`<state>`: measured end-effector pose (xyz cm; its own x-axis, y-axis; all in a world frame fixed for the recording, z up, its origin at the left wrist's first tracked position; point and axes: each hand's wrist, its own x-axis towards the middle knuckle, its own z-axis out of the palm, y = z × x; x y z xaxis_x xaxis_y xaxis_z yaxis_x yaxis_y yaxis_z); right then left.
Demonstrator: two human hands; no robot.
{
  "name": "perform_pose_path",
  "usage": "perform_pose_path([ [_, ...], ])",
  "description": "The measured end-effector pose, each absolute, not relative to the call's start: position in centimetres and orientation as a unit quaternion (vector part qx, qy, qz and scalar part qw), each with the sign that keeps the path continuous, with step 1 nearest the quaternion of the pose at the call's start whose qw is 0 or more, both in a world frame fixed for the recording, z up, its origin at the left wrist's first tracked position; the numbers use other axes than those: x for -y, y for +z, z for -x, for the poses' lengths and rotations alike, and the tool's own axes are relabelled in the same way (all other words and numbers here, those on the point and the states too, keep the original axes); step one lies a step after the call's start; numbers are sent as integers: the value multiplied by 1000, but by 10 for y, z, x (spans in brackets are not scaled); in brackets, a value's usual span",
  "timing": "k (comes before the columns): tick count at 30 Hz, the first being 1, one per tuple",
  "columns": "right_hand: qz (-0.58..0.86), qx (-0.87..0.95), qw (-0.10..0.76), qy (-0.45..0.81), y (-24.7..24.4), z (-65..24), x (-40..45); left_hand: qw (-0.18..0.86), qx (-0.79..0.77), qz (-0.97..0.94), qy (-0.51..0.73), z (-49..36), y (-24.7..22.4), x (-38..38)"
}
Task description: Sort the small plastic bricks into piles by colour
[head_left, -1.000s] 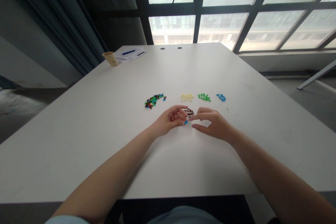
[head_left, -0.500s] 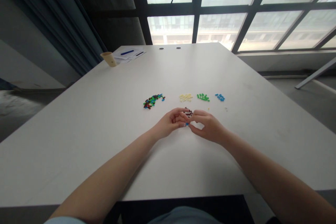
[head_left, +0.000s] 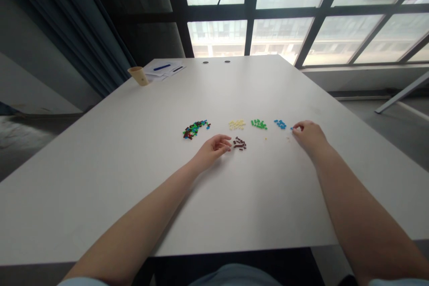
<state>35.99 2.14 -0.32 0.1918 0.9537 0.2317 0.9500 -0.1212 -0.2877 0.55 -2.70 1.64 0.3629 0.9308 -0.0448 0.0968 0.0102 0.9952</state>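
Note:
My right hand [head_left: 310, 135] pinches a small blue toy brick [head_left: 292, 128] between thumb and forefinger, just right of a cluster of blue bricks [head_left: 280, 124]. My left hand [head_left: 216, 147] hovers with its fingers loosely curved and apart, nothing visible in them. Right beside its fingertips lies a group of dark brown bricks [head_left: 239, 144]. Farther back are a pale yellow group [head_left: 237, 124] and a green group [head_left: 259, 124]. A mixed heap of brown, green, blue and red bricks [head_left: 196, 128] lies beyond my left hand.
All of this lies on a large white table [head_left: 254, 205]. A tan paper cup [head_left: 138, 76] stands tilted-looking at the left edge, near papers [head_left: 167, 73] with a blue pen [head_left: 162, 67]. One tiny yellow piece [head_left: 266, 138] and a few pale bits [head_left: 288, 138] lie loose at the right.
My right hand has moved from the middle to the right with the blue brick, beside the blue group. My left hand has drawn slightly left, uncovering the brown bricks.

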Motion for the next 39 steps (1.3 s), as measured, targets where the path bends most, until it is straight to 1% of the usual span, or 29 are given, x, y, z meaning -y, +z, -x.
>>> perform_pose_path([
  [2, 757, 629, 177, 4, -11, -361, -24, 564, -429, -605, 363, -5, 16, 27],
  [4, 748, 638, 185, 10, -14, -358, -25, 562, -429, -609, 359, -6, 17, 28],
  [8, 732, 641, 225, 42, -11, -354, -24, 557, -427, -615, 359, -6, 14, 27],
  [10, 740, 621, 254, 45, -6, -353, -22, 531, -439, -620, 375, -2, 10, 21],
  [12, 747, 603, 278, 41, 2, -350, -18, 462, -480, -627, 404, 8, 6, 11],
  [13, 747, 599, 287, 38, 6, -346, -16, 407, -509, -633, 417, 14, 4, 5],
  [15, 738, 604, 298, 29, 16, -334, -10, 263, -567, -655, 424, 28, 1, -6],
  [16, 731, 611, 303, 25, 21, -326, -7, 194, -586, -671, 410, 34, -1, -10],
  [18, 706, 635, 313, 25, 27, -306, -1, 90, -622, -692, 356, 42, -3, -16],
  [20, 662, 679, 314, 41, 30, -284, 7, 30, -651, -703, 286, 42, -5, -16],
  [22, 607, 732, 303, 70, 29, -261, 17, -7, -668, -708, 227, 36, -6, -13],
  [26, 536, 794, 250, 137, 26, -228, 35, -44, -683, -710, 168, 25, -3, -5],
  [30, 510, 814, 221, 166, 23, -216, 43, -43, -675, -712, 188, 25, -1, -5],
  [39, 503, 815, 236, 161, 24, -219, 39, -13, -658, -711, 248, 33, -8, -11],
])
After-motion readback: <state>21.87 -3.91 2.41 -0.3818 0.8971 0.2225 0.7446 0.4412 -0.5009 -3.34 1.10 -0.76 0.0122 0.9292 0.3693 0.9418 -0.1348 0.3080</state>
